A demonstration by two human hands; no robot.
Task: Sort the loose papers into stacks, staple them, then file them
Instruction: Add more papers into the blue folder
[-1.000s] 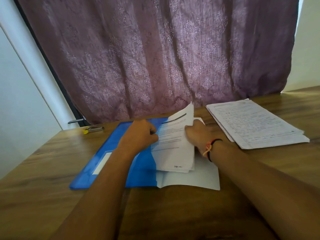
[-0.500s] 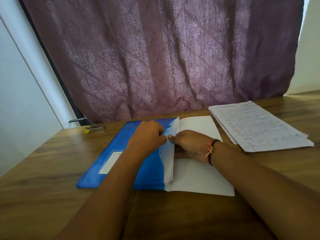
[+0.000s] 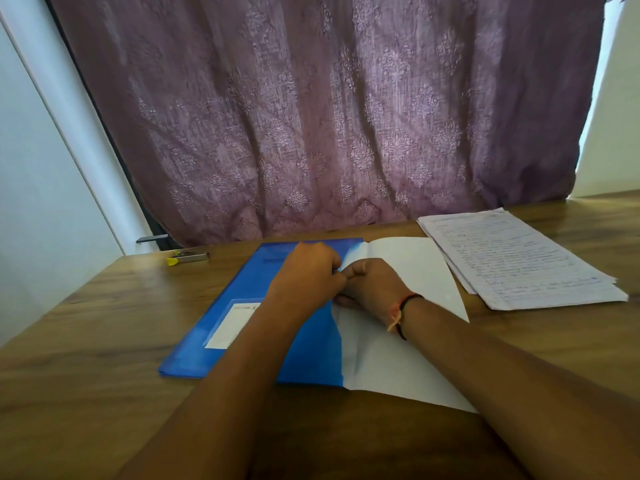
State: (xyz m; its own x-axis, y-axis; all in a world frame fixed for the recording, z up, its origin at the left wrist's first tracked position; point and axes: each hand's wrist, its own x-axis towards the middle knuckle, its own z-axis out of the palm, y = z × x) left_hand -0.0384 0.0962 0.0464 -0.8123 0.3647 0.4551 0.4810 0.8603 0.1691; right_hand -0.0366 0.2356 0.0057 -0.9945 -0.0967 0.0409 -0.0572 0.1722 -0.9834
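**A:** Where are your hands right now?

**B:** Both are at the fold of the blue folder (image 3: 263, 282), which lies open on the wooden table (image 3: 104, 323). Your left hand (image 3: 308, 271) sits knuckles up on the blue cover side, its fingers curled toward the inner edge of the white sheets (image 3: 415, 268). Your right hand (image 3: 372, 285) rests on those sheets just beside it.

**A:** Are you gripping anything?

**B:** I cannot tell. Your left fingertips are tucked under the hand where paper meets blue cover, so whether they pinch the edge is hidden. Your right fingers are curled too, with the thumb bent in toward the left hand and 1 fingertip down on the sheet. What, if anything, sits inside that curl does not show.

**A:** And the papers?

**B:** The white sheets lie in the right half of the folder, blank side up, with a soft crease running down near the fold. The stack of handwritten pages (image 3: 519, 261) lies on the table to your right, just beside the folder's sheets, its edges a little fanned. Whether the 2 lots touch, I cannot tell.

**A:** Anything else?

**B:** A white label (image 3: 228, 327) shows on the blue cover beside your left forearm. A small metal stapler (image 3: 188, 257) with a yellow end lies at the far left of the table, well apart from the folder. A black and orange band (image 3: 403, 310) circles your right wrist. A purple patterned curtain (image 3: 311, 116) hangs behind the table.
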